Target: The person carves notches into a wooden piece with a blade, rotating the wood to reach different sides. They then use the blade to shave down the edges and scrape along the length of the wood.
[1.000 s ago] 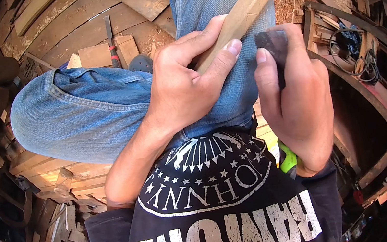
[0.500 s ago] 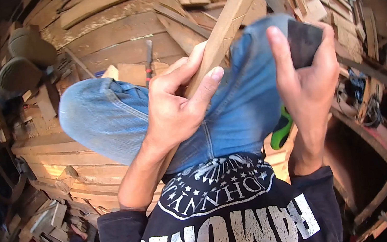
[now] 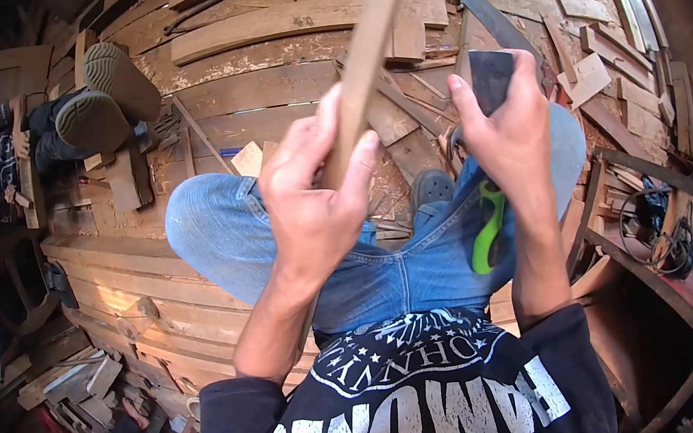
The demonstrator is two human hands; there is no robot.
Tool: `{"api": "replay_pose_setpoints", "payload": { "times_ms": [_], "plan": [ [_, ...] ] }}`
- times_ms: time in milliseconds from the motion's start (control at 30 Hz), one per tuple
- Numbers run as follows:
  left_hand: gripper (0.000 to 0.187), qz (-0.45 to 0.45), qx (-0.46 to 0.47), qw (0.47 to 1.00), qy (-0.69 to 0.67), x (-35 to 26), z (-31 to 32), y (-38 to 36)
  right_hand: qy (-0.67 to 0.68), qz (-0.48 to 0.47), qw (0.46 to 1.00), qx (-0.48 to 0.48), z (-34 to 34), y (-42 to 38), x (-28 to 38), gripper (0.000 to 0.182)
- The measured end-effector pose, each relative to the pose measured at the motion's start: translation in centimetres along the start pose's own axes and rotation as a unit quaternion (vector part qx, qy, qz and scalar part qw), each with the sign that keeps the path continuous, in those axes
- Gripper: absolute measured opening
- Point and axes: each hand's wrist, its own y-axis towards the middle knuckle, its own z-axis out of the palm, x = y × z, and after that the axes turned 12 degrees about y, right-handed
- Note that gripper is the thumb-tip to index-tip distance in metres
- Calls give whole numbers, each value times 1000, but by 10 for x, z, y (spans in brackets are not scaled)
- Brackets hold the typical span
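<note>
My left hand (image 3: 311, 182) is closed around a long squared strip of wood (image 3: 368, 54), thumb on one side and fingers on the other. The strip slants up and away past the top edge of the view. My right hand (image 3: 510, 118) grips a thin, dark rectangular piece (image 3: 493, 79) between thumb and fingers, apart from the strip; its exact kind I cannot make out. Below that hand a bright green handle (image 3: 487, 228) rests against my jeans (image 3: 400, 284).
A saw blade (image 3: 481, 7) lies on the plank floor beyond my right hand. Boards (image 3: 267, 28) and offcuts are scattered ahead. Another person's shoes (image 3: 91, 119) show at left. Stacked planks (image 3: 172, 298) stand left of me, and coiled cables (image 3: 664, 238) at right.
My view has shifted, showing more floor ahead and the other person. My right hand has come nearer the strip with the dark piece. Both hands keep their holds.
</note>
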Motion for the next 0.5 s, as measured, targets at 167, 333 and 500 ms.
{"api": "replay_pose_setpoints", "payload": {
  "times_ms": [167,333,500],
  "plan": [
    [47,-10,-67,989,134,27,20,31,146,92,983,59,-3,3,3,36],
    [44,-54,6,994,93,46,40,25,185,81,976,80,6,3,-10,32],
    [41,-56,-23,996,66,40,36,30,225,125,961,99,3,0,-15,32]
  ]
}}
